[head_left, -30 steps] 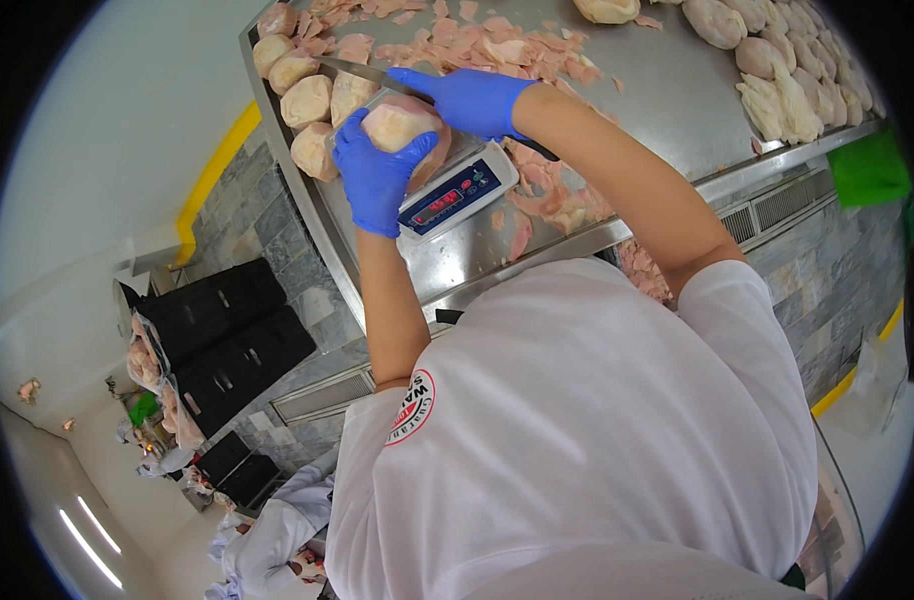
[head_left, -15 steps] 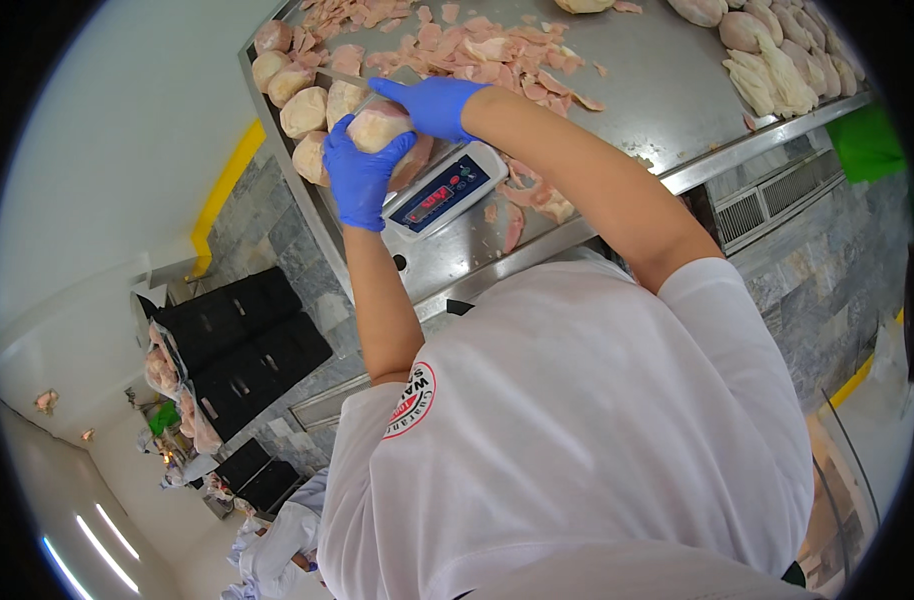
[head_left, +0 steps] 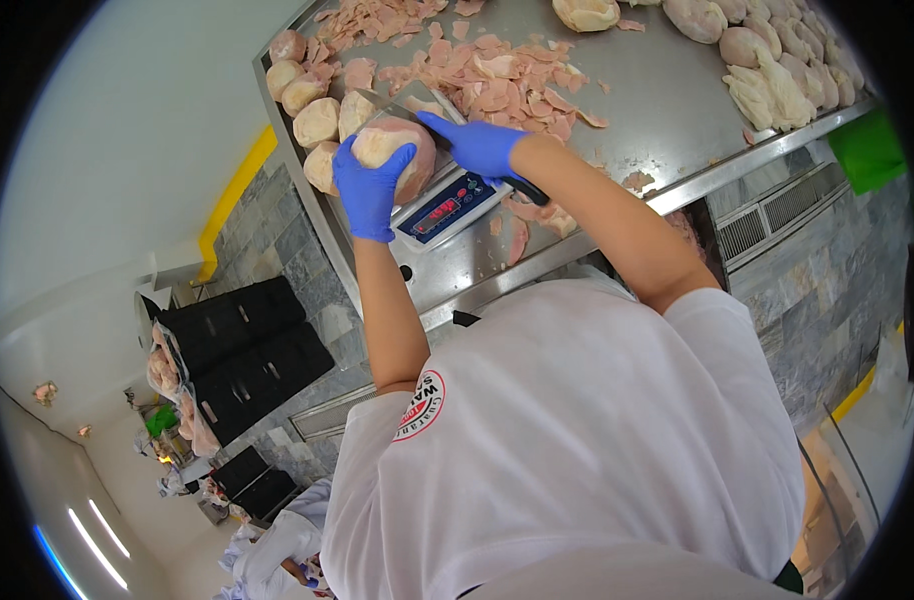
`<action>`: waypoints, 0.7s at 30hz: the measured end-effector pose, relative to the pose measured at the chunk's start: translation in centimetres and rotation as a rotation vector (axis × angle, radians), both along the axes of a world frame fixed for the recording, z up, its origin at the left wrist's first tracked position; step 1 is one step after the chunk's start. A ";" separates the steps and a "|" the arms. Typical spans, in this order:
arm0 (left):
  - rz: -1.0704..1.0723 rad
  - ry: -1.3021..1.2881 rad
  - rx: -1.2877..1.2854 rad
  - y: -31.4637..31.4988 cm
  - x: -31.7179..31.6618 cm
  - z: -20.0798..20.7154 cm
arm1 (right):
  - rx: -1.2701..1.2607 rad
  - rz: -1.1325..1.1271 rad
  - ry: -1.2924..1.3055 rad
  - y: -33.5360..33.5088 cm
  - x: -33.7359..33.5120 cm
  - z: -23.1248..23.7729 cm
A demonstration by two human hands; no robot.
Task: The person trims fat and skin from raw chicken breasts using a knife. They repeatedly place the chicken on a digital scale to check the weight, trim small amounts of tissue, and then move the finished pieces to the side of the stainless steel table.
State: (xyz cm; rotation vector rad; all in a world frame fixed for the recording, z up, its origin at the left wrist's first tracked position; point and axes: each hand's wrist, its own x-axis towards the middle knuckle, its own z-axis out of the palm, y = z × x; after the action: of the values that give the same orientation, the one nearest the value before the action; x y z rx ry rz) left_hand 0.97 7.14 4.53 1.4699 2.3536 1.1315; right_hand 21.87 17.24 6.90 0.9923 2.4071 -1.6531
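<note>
My left hand (head_left: 369,190), in a blue glove, is wrapped round the near left side of a rounded lump of pink and cream meat (head_left: 385,142). The lump is at a white digital scale (head_left: 447,207) with a lit red display; whether its whole weight rests there I cannot tell. Gripped in my gloved right hand (head_left: 482,147) is a knife (head_left: 529,190), its black handle sticking out behind the palm. Its blade slants up and left past the far side of the lump. Whether the edge touches the meat is hard to see.
Several similar lumps (head_left: 317,120) line the table's left edge. Thin pink trimmings (head_left: 487,80) lie in a heap beyond the scale. More pale pieces (head_left: 767,85) are piled at the far right of the metal table (head_left: 667,110). Black crates (head_left: 242,350) stand at left, a person (head_left: 277,550) below them.
My right hand has drawn back to the right, and the knife's handle now shows behind it. My left hand stays on the lump. The whole view has shifted slightly.
</note>
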 end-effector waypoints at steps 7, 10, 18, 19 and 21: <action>0.096 -0.072 -0.094 -0.9 0.2 0.8 | 0.160 -0.131 -0.046 -0.6 5.8 0.4; 0.095 -0.008 -0.110 -0.8 0.3 2.5 | 0.344 -0.087 0.046 -1.5 6.1 0.7; 0.033 -0.132 0.020 -0.2 2.1 1.3 | 0.411 -0.057 -0.003 -4.8 3.6 0.2; 0.028 -0.138 0.029 -0.2 2.1 1.4 | 0.210 -0.064 -0.024 -3.9 2.7 0.6; 0.036 -0.157 0.041 -0.3 2.1 1.3 | 0.016 -0.083 -0.018 -2.9 1.4 0.6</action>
State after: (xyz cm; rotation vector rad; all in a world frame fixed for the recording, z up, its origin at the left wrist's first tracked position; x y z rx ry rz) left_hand 3.04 6.80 5.79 1.3045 2.2717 1.2620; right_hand 23.27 14.32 7.48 1.1190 2.4029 -1.6449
